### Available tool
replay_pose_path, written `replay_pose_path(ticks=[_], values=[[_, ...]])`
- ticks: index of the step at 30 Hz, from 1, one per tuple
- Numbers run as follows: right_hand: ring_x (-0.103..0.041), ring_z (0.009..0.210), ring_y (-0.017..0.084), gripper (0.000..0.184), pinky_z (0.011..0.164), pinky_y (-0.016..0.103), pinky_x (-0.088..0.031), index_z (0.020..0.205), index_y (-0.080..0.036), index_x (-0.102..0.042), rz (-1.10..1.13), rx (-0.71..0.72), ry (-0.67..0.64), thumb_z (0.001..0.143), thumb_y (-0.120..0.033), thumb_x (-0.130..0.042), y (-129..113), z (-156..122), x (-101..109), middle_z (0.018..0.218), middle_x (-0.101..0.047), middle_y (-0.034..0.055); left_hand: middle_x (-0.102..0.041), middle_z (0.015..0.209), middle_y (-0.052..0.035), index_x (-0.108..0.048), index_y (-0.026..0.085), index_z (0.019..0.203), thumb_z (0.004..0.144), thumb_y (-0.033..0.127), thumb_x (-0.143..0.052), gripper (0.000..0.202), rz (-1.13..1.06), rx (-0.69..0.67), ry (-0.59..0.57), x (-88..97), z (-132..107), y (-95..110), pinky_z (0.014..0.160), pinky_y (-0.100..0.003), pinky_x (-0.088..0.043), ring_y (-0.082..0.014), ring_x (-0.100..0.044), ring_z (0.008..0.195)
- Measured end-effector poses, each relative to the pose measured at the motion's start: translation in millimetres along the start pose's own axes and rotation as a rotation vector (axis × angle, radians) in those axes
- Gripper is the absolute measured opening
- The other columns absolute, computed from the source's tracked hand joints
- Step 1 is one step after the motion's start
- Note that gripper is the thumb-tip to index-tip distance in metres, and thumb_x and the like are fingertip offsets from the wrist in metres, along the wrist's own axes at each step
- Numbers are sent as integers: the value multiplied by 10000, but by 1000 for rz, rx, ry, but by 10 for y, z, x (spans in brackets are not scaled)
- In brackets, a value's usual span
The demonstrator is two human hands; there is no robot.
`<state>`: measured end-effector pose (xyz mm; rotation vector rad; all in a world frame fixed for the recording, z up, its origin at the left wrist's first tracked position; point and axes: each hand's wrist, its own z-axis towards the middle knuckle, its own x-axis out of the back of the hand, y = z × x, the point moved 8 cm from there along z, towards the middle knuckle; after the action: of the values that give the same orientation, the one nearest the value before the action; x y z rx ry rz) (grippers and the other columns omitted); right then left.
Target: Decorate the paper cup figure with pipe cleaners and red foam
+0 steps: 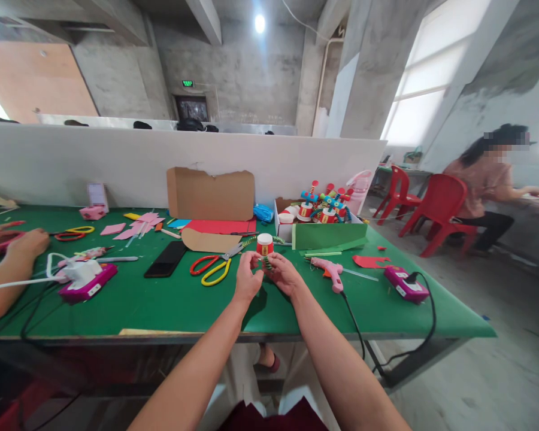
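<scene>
Above the front middle of the green table, both my hands are close together around a small red paper cup [265,246] with a white end facing up. My left hand [248,276] has its fingers closed at the cup's lower left side. My right hand [285,275] pinches a green striped curled strip [266,263] just below the cup. Another curled strip [278,240] sticks out behind the cup; whether it is joined to it I cannot tell. Scissors [213,269] with one red and one yellow handle lie left of my hands, blades partly behind the cup.
A box [330,234] of cup figures stands behind right. A pink glue gun [330,272] with a cord and a purple power strip [406,284] lie right. Left are a black phone [166,259], pink paper pieces [144,226] and a co-worker's hands [33,242]. A partition [130,161] runs behind.
</scene>
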<state>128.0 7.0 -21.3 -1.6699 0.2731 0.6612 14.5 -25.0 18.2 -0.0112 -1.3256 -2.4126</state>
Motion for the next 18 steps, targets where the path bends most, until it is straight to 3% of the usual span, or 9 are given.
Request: replay_pose_path(ticks=[6,13,18], values=[[-570,675,90,374,603,209,-464,796,-211,-633,1,105,88,515,-287,-867,-78,16,77,767,-647,-43,-520,891,-15,-519,194,888,557,13,-464,381,-18,44,4,0,3,-51,693,-282,-466,-136,-501,727],[-646,807,134,409,760,290,-529,820,-204,-644,-4,164,10,505,-303,-886,-130,-2,-11,799,-673,-24,-523,910,-18,-518,191,903,569,8,-467,384,-13,39,2,-5,0,-49,711,-286,-471,-137,-504,737],[-675,790,154,368,779,313,-536,806,-201,-641,-46,167,-30,535,-311,-865,-107,1,-48,790,-685,-11,-524,954,-23,-517,202,940,582,22,-463,405,2,20,1,2,-3,-15,719,-289,-473,-141,-519,764]])
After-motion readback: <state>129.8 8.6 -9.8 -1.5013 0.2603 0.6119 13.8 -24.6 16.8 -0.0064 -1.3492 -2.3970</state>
